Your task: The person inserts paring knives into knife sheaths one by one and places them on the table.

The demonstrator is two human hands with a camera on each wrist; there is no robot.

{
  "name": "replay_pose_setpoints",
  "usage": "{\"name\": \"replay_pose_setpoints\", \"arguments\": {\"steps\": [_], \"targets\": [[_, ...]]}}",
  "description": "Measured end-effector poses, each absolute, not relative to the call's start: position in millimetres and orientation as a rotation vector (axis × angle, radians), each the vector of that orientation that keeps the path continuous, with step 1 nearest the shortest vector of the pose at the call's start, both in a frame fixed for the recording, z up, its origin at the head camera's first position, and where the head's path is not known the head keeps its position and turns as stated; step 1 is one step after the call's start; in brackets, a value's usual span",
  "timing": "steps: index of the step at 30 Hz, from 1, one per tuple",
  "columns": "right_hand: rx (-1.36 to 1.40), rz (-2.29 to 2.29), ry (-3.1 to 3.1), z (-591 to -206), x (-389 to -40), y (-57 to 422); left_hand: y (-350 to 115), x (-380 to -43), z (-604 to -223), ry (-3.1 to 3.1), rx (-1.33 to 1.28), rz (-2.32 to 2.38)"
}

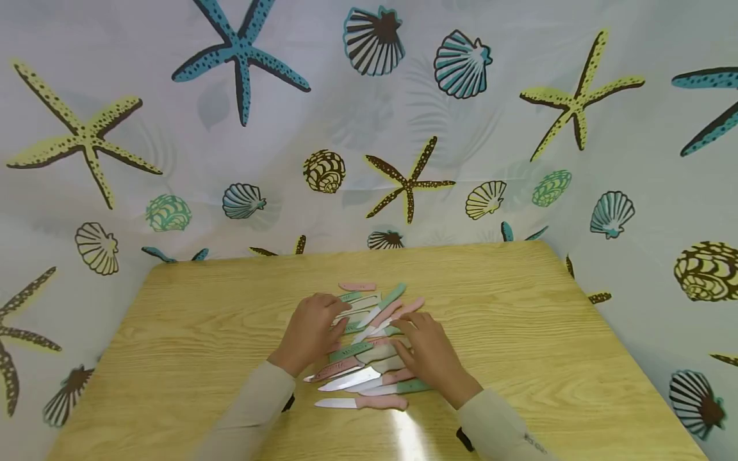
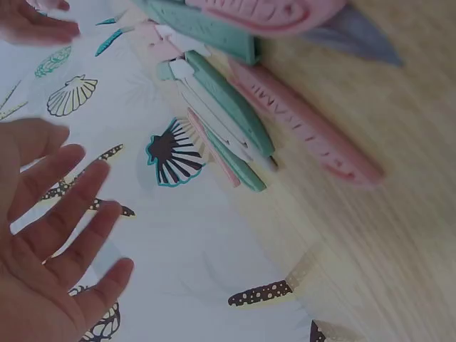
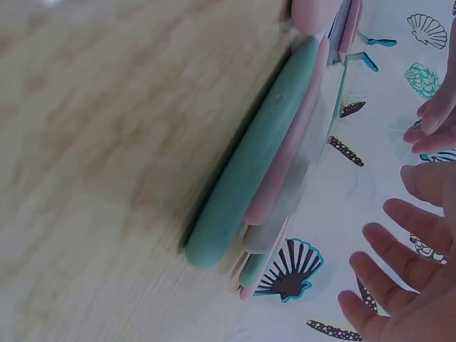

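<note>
Several knives and blade sheaths in pink, green and cream lie in a loose pile between the two hands. My left hand point(image 1: 308, 333) is over the pile's left side, near a green sheath point(image 1: 352, 351); its fingers are spread and relaxed in the left wrist view, with nothing in them. Over the right side is my right hand point(image 1: 429, 352), fingers apart and loosely bent, close to the knife handles. In the right wrist view a green handle point(image 3: 253, 157) lies nearest. A pink-handled knife point(image 1: 380, 402) with a white blade lies at the front, blade pointing left.
At the back of the pile lies a pink sheath point(image 1: 357, 287), beside a green-handled knife point(image 1: 393, 294). The wood-grain table point(image 1: 202, 320) extends around them. A white cloth point(image 1: 311, 115) printed with starfish and shells hangs behind and along both sides.
</note>
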State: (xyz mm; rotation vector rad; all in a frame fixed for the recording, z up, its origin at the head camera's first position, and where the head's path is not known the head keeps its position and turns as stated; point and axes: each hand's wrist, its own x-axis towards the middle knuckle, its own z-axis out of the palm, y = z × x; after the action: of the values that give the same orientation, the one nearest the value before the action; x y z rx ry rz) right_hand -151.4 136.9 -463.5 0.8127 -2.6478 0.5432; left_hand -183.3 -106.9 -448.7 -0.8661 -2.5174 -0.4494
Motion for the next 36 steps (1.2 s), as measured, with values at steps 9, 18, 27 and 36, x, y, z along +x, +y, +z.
{"name": "replay_pose_setpoints", "arguments": {"steps": [9, 18, 27, 36], "targets": [[0.884, 0.529, -2.599, -465.9, -121.1, 151.8, -89.6, -232.1, -443.2, -2.651, -0.766, -0.492], [0.853, 0.616, -2.58, -467.1, -89.3, 160.8, -73.5, -271.0, -460.1, -2.836, -0.676, -0.408], [0.793, 0.649, -2.649, -463.8, -71.2, 165.9, -66.2, -283.6, -485.7, -2.883, -0.663, -0.356], [0.77, 0.698, -2.642, -471.6, -67.5, 169.3, -57.2, -291.5, -487.9, -2.895, -0.652, -0.421]]}}
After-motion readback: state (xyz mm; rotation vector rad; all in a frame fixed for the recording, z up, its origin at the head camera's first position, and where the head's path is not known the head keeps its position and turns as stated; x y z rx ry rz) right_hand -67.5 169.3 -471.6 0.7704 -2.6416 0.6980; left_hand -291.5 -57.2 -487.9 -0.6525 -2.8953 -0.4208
